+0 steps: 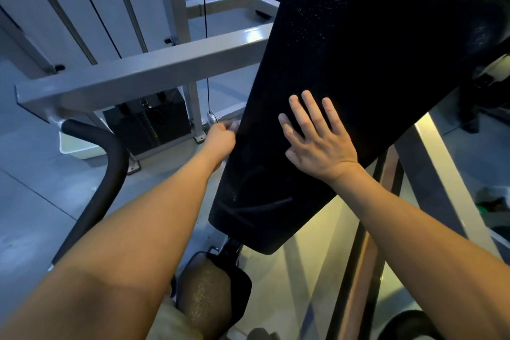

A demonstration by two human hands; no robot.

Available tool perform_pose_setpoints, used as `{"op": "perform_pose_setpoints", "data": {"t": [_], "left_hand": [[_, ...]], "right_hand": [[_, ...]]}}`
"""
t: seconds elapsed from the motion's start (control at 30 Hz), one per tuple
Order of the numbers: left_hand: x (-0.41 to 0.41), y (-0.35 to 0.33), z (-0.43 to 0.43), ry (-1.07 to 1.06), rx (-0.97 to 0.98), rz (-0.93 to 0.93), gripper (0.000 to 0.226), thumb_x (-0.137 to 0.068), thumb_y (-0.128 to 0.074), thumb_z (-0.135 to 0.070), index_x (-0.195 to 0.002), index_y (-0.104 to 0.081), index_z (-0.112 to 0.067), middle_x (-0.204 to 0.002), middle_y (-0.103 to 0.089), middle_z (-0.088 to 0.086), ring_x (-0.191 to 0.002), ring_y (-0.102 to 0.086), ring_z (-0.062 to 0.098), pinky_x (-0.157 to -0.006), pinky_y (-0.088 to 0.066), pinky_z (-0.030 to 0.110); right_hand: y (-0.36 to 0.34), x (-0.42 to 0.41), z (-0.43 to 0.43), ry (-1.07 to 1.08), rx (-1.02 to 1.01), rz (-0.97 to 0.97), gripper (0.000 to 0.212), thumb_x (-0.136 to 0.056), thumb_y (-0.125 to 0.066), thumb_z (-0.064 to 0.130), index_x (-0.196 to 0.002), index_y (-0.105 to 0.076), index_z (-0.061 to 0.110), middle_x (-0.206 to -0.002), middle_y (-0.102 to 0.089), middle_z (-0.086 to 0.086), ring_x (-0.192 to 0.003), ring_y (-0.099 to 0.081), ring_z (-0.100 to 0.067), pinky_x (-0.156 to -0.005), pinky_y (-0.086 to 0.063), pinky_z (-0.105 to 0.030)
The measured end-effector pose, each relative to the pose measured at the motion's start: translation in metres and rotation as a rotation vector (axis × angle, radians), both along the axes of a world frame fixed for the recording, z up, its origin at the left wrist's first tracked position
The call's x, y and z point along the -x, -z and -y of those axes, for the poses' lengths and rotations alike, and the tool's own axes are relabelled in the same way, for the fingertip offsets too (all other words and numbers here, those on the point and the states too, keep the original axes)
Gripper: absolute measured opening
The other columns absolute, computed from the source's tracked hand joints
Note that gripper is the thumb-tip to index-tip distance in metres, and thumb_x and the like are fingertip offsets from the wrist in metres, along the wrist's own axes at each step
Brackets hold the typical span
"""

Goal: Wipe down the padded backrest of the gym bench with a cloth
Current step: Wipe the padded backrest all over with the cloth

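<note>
The black padded backrest [358, 69] slants from upper right down to the lower middle, with faint streaks near its lower end. My right hand [317, 138] lies flat on the pad's middle with its fingers spread and nothing under it that I can see. My left hand [220, 141] is at the pad's left edge with its fingers curled. A small pale bit of cloth [234, 125] shows at its fingertips, pressed against the side of the pad. Most of the cloth is hidden by the hand.
A grey steel frame beam [138, 74] crosses behind the pad on the left, with a cable [204, 36] and a dark weight stack [149, 121] below it. A black curved handle [110, 163] stands at the left. Pale frame rails [441, 163] run under the pad at the right. My knee [204, 292] is below.
</note>
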State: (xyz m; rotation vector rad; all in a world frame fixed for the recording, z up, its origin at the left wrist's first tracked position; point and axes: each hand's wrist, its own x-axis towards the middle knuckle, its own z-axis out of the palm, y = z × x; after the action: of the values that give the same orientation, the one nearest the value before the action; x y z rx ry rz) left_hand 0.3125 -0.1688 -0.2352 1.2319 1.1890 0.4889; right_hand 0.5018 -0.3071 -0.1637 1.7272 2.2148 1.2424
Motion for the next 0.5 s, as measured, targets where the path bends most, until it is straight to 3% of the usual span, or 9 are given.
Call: {"op": "perform_pose_setpoints", "data": {"t": [0.07,0.17,0.23,0.33,0.43,0.5], "left_hand": [[-0.008,-0.018,-0.005,-0.043,0.002,0.037,0.024,-0.105,-0.049,-0.025,-0.122,-0.062,-0.015,-0.097,-0.066,-0.005,-0.097,-0.062,0.013,-0.100,-0.048,0.036],[-0.019,-0.041,-0.005,-0.140,-0.159,0.133,0.025,-0.100,-0.049,-0.033,-0.089,-0.064,-0.017,-0.082,-0.067,-0.001,-0.079,-0.064,0.018,-0.080,-0.054,0.037],[-0.015,-0.037,0.012,-0.161,-0.286,0.130,0.032,-0.102,-0.046,-0.028,-0.071,-0.053,-0.023,-0.065,-0.054,-0.012,-0.063,-0.050,0.009,-0.065,-0.043,0.029],[0.005,-0.008,0.045,-0.159,-0.318,0.036,0.037,-0.106,-0.042,-0.020,-0.071,-0.048,-0.028,-0.059,-0.048,-0.017,-0.058,-0.043,0.000,-0.062,-0.037,0.022],[0.021,0.028,0.060,-0.124,-0.227,-0.130,0.032,-0.107,-0.038,-0.024,-0.081,-0.054,-0.015,-0.069,-0.051,-0.005,-0.064,-0.047,0.012,-0.060,-0.038,0.027],[0.015,0.025,0.057,-0.121,-0.203,-0.143,0.033,-0.106,-0.035,-0.024,-0.077,-0.049,-0.016,-0.070,-0.050,0.000,-0.068,-0.049,0.020,-0.063,-0.039,0.034]], "right_hand": [[0.000,0.000,0.001,0.002,0.015,0.001,0.057,-0.097,-0.040,0.033,-0.149,-0.050,0.013,-0.162,-0.034,-0.022,-0.153,-0.027,-0.042,-0.125,-0.017,-0.056],[0.000,0.001,0.001,0.011,0.018,-0.003,0.057,-0.097,-0.039,0.033,-0.149,-0.049,0.013,-0.163,-0.033,-0.022,-0.153,-0.026,-0.042,-0.126,-0.016,-0.056],[-0.001,0.001,0.001,0.008,0.016,-0.007,0.056,-0.097,-0.039,0.033,-0.149,-0.049,0.013,-0.163,-0.033,-0.022,-0.153,-0.027,-0.042,-0.126,-0.015,-0.056],[-0.001,0.001,0.001,0.015,0.012,0.000,0.057,-0.097,-0.038,0.033,-0.149,-0.049,0.013,-0.163,-0.032,-0.022,-0.153,-0.025,-0.042,-0.126,-0.015,-0.056],[-0.001,0.003,0.002,0.030,0.044,0.016,0.058,-0.098,-0.035,0.035,-0.151,-0.045,0.012,-0.164,-0.027,-0.022,-0.154,-0.020,-0.042,-0.126,-0.010,-0.056],[-0.001,0.002,0.002,0.045,0.055,0.032,0.059,-0.099,-0.033,0.037,-0.152,-0.043,0.013,-0.164,-0.025,-0.022,-0.154,-0.017,-0.042,-0.126,-0.008,-0.056]]}}
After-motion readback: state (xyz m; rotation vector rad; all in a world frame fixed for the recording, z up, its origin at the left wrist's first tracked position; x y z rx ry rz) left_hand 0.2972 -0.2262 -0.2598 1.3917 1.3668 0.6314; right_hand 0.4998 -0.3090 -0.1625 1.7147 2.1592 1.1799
